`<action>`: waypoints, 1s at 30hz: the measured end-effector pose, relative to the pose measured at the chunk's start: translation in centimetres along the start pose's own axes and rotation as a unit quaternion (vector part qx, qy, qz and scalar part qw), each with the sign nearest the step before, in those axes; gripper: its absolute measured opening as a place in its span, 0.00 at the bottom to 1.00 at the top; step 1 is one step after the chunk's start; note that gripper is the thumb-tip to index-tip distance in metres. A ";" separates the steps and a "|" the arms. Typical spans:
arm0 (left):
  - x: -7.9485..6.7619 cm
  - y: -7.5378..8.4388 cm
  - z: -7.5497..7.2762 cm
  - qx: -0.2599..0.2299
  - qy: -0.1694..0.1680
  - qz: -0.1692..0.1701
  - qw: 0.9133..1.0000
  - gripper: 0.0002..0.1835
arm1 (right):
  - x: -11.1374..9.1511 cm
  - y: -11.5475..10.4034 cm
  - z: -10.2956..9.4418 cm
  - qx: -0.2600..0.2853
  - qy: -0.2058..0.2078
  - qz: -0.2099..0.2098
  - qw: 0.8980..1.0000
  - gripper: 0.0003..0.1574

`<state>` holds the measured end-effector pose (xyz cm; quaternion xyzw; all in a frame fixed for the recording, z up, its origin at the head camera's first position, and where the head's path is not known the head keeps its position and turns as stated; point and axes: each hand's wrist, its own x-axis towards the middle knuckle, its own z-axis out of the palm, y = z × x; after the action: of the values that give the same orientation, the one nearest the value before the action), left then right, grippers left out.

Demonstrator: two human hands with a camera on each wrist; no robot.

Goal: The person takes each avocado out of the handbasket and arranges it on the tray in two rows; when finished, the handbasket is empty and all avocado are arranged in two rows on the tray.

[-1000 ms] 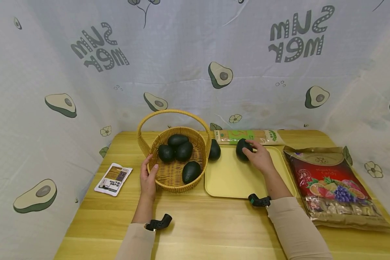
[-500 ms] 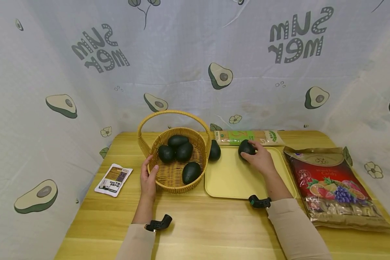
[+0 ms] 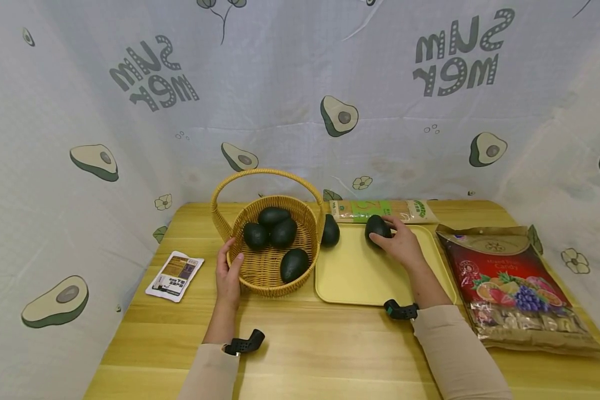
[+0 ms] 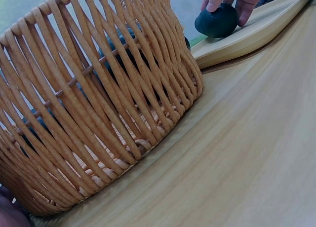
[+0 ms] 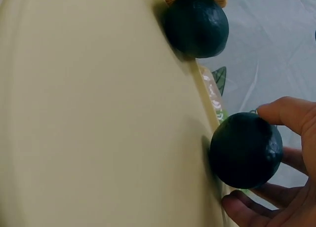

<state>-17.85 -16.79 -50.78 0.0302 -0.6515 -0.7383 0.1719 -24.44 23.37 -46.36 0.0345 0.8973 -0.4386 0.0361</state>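
My left hand (image 3: 227,280) grips the near-left rim of a yellow woven basket (image 3: 265,278), thumb over the inside edge. Several dark green avocados lie in this basket, one of them an avocado (image 3: 294,265) near its right wall. Over the far part of a pale yellow tray (image 3: 370,278), my right hand (image 3: 402,247) holds another avocado (image 5: 246,150) between thumb and fingers. A further avocado (image 5: 196,25) sits at the tray's far-left corner, beside the basket. In the left wrist view the basket's wall (image 4: 98,89) hides most of its contents.
A bag of mixed fruit candy (image 3: 510,289) lies right of the tray. Behind the tray is a long flat noodle packet (image 3: 360,210). On the left lies a small white pouch (image 3: 175,276). A patterned cloth (image 3: 290,83) hangs behind the wooden table (image 3: 320,355).
The avocado in my right hand has shifted very slightly right, and the fingers have settled around it. My left hand and the basket stay where they were.
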 end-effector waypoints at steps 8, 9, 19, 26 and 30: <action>0.0 -0.1 -0.1 0.007 -0.002 0.002 1.000 0.26 | -0.1 0.0 0.1 0.004 0.002 -0.005 1.000 0.52; 0.0 -0.1 -0.1 0.008 -0.002 0.002 1.000 0.26 | -0.1 0.0 0.1 0.004 0.002 -0.005 1.000 0.52; -0.1 -0.1 0.0 0.006 -0.004 0.004 1.000 0.26 | -0.2 0.3 0.2 0.010 0.023 0.003 1.000 0.50; -0.1 -0.1 0.0 -0.002 0.000 -0.001 1.000 0.26 | -0.3 0.2 0.0 0.009 0.019 0.006 1.000 0.52; -0.1 -0.1 0.1 -0.004 0.000 0.001 1.000 0.26 | -0.5 -0.1 -0.4 0.007 0.019 0.005 1.000 0.53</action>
<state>-17.83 -16.66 -50.84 0.0289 -0.6488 -0.7405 0.1730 -23.97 23.60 -46.05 0.0471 0.8945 -0.4441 0.0210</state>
